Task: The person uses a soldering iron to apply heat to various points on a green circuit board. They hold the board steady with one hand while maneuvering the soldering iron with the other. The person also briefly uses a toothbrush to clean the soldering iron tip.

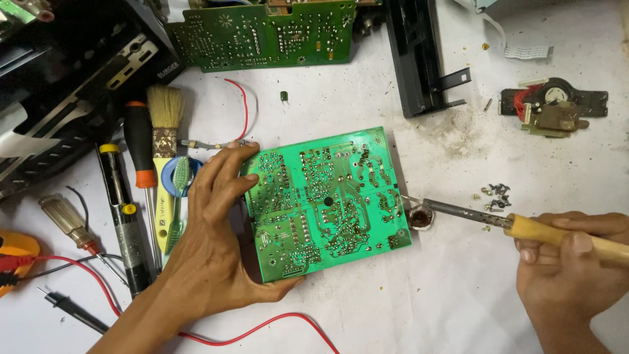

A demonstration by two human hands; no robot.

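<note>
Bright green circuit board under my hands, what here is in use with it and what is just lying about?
In use: bright green circuit board, held by left hand; wooden-handled soldering iron in right hand; small dark flux tin.

Lying about: bristle paintbrush, orange-and-black screwdriver, dark green circuit board, loose screws.

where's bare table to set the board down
Bare table lies below the board, between the left hand and right hand. The tools crowd the left; the screws and motor part crowd the right.
</note>
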